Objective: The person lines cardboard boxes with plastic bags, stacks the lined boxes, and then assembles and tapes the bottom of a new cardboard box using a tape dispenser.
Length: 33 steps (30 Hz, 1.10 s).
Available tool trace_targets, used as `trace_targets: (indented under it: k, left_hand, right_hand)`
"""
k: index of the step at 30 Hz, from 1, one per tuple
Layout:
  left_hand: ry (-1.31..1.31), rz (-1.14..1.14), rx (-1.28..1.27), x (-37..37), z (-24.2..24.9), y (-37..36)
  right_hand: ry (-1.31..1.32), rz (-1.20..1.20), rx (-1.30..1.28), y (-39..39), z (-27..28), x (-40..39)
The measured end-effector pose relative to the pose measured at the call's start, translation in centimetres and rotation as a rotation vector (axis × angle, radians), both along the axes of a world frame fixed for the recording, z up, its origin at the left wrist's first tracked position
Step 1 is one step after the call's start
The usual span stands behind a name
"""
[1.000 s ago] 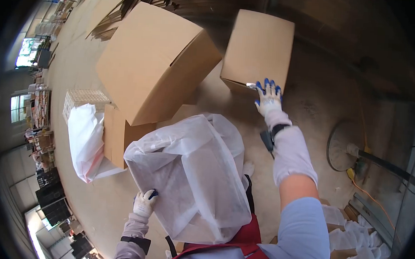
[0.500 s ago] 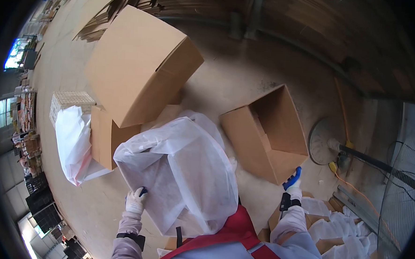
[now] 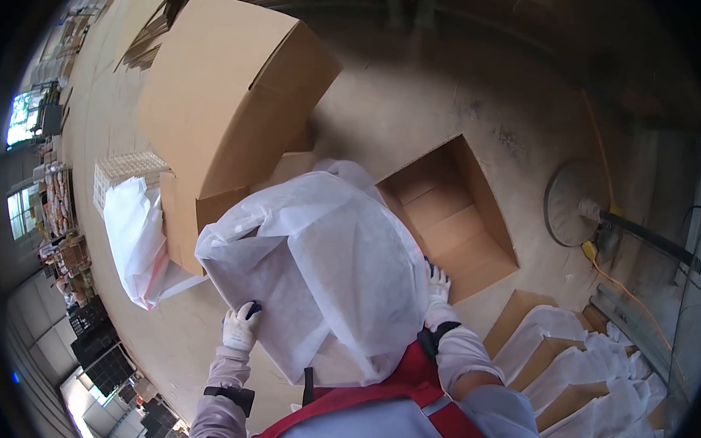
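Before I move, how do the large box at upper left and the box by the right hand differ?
The large box shows only outer faces, while the open box shows its bare inside. The large box looks bigger in view. The open box lies beside the right hand; the large box is away from both hands. Both are plain brown cardboard.

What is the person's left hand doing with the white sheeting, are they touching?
Touching. The head view shows the gloved left hand at the side of the white sheeting, its blue-tipped fingers lying over the edge.
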<state>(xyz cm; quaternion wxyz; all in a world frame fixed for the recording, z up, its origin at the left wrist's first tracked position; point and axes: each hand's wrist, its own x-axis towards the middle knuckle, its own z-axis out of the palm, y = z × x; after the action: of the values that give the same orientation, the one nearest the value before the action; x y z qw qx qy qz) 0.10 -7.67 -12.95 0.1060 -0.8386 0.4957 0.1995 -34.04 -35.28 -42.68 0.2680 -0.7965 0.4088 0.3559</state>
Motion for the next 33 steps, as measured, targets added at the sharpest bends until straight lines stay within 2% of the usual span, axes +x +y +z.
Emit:
trace_targets:
  k: [1, 3, 5, 7, 8, 10, 11, 12, 13, 15, 17, 18, 19, 20, 21, 23, 24, 26, 28, 30, 32, 33]
  left_hand:
    - [-0.003, -0.006, 0.002, 0.1, 0.1, -0.2]
    - [0.018, -0.013, -0.006, 0.1, 0.4, -0.5]
    - [0.034, -0.042, -0.047, 0.2, 0.2, -0.2]
    - [0.047, -0.080, -0.105, 0.8, 0.0, 0.3]
    - [0.063, -0.116, -0.132, 1.1, -0.2, 0.6]
    - [0.081, -0.147, -0.195, 1.4, -0.1, 1.3]
    - [0.130, -0.172, -0.191, 1.8, 0.1, 1.4]
    - [0.182, -0.199, -0.188, 2.3, 0.3, 1.7]
    - [0.184, -0.249, -0.232, 2.8, 0.1, 2.2]
    - [0.222, -0.310, -0.228, 3.5, 0.1, 3.2]
    - [0.279, -0.343, -0.172, 4.3, 0.1, 3.8]
    - [0.302, -0.362, -0.158, 4.8, -0.3, 4.1]
    - [0.302, -0.359, -0.179, 5.2, 0.4, 4.3]
    - [0.326, -0.368, -0.161, 5.4, 1.1, 4.4]
    - [0.352, -0.381, -0.143, 5.8, 1.6, 4.4]
    - [0.333, -0.415, -0.188, 7.0, 1.0, 4.5]
    - [0.310, -0.441, -0.215, 7.4, 0.5, 4.6]
    - [0.314, -0.438, -0.205, 8.2, 0.3, 4.8]
    - [0.384, -0.447, -0.137, 8.7, 1.0, 4.9]
    - [0.435, -0.446, -0.152, 9.2, 0.9, 4.8]
    - [0.568, -0.500, -0.191, 9.7, -0.6, 4.7]
    - [0.579, -0.498, -0.205, 9.9, 0.4, 4.5]
  right_hand:
    - [-0.011, -0.122, -0.047, -2.0, 4.2, 2.3]
    - [0.020, -0.201, -0.043, -5.3, 7.0, 4.5]
    - [0.051, -0.284, -0.055, -7.6, 6.5, 5.1]
    - [0.088, -0.189, 0.038, -9.7, 5.7, 4.2]
    - [-0.020, -0.256, -0.115, -10.4, 7.5, 3.0]
    - [-0.084, -0.413, -0.236, -12.6, 11.9, -0.1]
    - [-0.217, -0.496, -0.234, -13.1, 14.1, -2.4]
    - [-0.252, -0.527, -0.246, -12.7, 19.0, -3.5]
    - [-0.402, -0.744, -0.229, -12.6, 18.1, -8.1]
    - [-0.603, -1.024, -0.200, -8.2, 29.6, -9.2]
    - [-0.776, -1.114, -0.259, -3.0, 39.0, -9.6]
    - [-0.821, -1.110, -0.251, -1.5, 41.6, -11.1]
    - [-0.865, -1.088, -0.253, 1.8, 47.6, -8.5]
    - [-0.798, -0.978, -0.386, 4.4, 52.0, -7.0]
    - [-0.851, -0.964, -0.422, 7.3, 56.4, -5.2]
    - [-0.949, -0.970, -0.481, 12.1, 63.0, -3.5]
    - [-0.891, -0.885, -0.621, 13.8, 65.0, -5.3]
    - [-0.964, -0.892, -0.567, 16.9, 70.2, -5.3]
    - [-0.935, -0.712, -0.622, 18.8, 74.2, -2.7]
    - [-0.960, -0.657, -0.577, 18.8, 76.0, -0.2]
    - [-0.981, -0.591, -0.543, 19.0, 76.7, 1.2]
    - [-0.937, -0.567, -0.543, 18.4, 76.1, 1.0]
